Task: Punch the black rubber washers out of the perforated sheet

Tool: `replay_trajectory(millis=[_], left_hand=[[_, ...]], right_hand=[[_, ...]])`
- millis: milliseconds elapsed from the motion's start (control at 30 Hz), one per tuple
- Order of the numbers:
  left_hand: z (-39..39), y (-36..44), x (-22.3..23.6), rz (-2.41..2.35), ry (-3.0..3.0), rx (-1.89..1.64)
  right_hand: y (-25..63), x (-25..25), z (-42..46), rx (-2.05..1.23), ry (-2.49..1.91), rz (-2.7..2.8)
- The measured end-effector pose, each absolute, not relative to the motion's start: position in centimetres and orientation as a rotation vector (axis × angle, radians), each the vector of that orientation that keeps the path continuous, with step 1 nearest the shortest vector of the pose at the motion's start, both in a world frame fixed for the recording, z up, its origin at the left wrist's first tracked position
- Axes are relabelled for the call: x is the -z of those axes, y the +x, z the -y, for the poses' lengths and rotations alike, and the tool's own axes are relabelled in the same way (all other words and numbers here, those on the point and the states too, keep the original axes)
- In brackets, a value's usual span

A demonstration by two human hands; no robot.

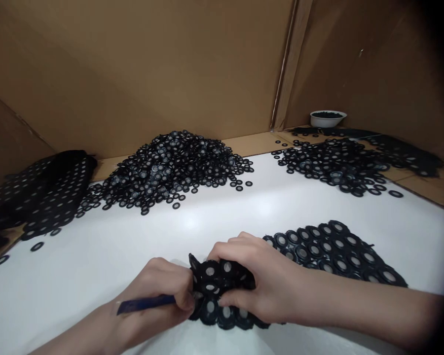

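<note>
Sheeting (57, 197), black with pale dots, lies bunched at the far left of the white bench (126, 236), loose rings (37, 246) beside it. Next comes the left hand (161, 281), its fingers curled round a slim blue tool (146, 304) aimed at the near end of the panel (325, 246); whether the tip touches is too small to tell. Should the panel flex under pressure, the tool could skid and jab the right thumb, which sits close by. Behind rises a big heap of black rings (170, 167). The panel, made of joined rings, lies in front of the person, its left end curled up between the hands. The right hand (251, 271) pinches that end, fingers over the top and thumb below, hiding the panel's middle. Too weak a pinch may let the curl spring flat; too hard a tug could part the rings. Farther right, a smaller heap (336, 165) spreads across the bench's edge, and a white bowl (327, 121) stands behind it.
</note>
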State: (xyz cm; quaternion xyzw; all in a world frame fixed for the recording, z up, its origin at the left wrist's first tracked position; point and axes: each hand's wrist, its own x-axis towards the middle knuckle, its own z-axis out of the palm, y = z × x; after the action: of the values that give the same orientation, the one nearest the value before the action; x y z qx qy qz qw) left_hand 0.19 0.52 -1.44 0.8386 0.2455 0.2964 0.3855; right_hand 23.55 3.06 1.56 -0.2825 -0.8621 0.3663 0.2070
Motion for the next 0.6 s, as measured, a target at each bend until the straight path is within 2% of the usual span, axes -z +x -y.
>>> replay_trajectory(millis=[400,600], left_hand=[[0.2,0.7,-0.7,-0.681,2.17,-0.564],[0.0,0.4,0.2,-0.661,2.152,-0.642]], right_hand=[[23.6,-1.7,-3.1,-1.047,-0.795,2.4],[23.7,-1.7,-3.3,-1.032,-0.777,2.423]])
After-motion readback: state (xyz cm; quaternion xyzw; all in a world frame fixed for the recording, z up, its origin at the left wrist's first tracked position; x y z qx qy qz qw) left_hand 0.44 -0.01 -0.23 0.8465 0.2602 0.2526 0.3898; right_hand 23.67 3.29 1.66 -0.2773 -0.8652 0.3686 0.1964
